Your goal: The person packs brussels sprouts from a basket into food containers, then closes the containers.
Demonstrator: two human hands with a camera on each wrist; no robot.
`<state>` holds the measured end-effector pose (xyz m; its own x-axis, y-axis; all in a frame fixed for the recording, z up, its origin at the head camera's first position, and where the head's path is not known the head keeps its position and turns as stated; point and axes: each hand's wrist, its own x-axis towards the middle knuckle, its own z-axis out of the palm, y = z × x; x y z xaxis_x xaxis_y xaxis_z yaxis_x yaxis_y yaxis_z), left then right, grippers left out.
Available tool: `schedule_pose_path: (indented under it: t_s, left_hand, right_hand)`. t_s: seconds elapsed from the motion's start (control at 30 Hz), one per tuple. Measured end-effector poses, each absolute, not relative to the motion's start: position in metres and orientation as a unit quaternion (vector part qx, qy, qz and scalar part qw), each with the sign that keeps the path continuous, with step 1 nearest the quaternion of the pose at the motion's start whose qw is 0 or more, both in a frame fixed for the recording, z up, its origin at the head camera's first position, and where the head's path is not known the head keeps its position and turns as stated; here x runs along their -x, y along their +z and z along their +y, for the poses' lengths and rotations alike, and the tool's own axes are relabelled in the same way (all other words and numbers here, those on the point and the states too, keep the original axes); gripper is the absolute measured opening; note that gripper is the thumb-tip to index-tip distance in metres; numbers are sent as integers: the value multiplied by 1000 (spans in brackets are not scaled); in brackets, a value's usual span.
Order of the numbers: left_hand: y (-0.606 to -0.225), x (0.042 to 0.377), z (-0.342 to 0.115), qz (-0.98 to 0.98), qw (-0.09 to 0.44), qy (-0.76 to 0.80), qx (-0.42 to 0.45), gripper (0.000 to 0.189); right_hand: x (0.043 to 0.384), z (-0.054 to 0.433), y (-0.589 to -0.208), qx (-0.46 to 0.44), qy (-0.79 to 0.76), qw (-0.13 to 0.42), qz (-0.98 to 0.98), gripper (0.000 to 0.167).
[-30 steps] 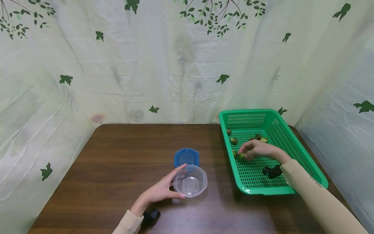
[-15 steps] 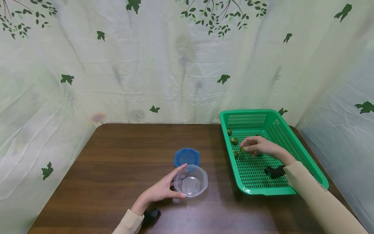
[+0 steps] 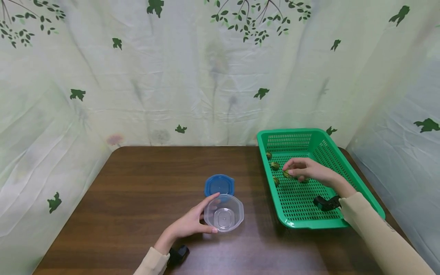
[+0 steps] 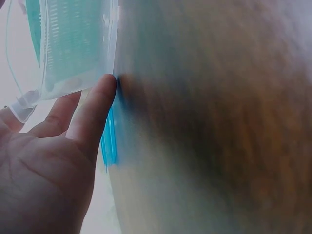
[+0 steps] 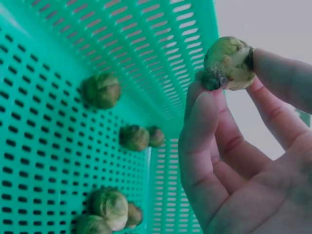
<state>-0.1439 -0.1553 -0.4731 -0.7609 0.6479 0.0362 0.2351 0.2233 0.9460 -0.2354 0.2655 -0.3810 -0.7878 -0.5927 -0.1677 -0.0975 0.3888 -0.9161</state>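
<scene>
With your right hand (image 3: 311, 170) you are pinching a Brussels sprout (image 5: 228, 63) between thumb and fingertips above the floor of the green basket (image 3: 309, 224), which is standing along the right edge of the bench (image 3: 165, 172) by its far corner, with other sprouts (image 3: 274, 166) lying inside. Your left hand (image 3: 187, 224) is curving round a clear container (image 3: 225, 218), holding its side between thumb and fingers well in from the left edge, and a blue lid (image 3: 220, 184) is lying just beyond it toward the far edge.
</scene>
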Motion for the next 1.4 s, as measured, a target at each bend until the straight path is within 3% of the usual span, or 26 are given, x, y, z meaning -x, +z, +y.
schedule_pose_path:
  t_s: [0.73,1.0,1.4]
  left_hand:
    - [-476,143,-156,756,190,555,-290,95]
    - [-476,143,-156,759,189,552,-288,95]
    - [-474,144,-156,754,190,558,-288,96]
  right_hand:
    - [212,218,-360,257,-535,240,768,23]
    - [202,195,-358,264,-535,247,763,29]
    - [191,162,-361,275,-517,246,773,21]
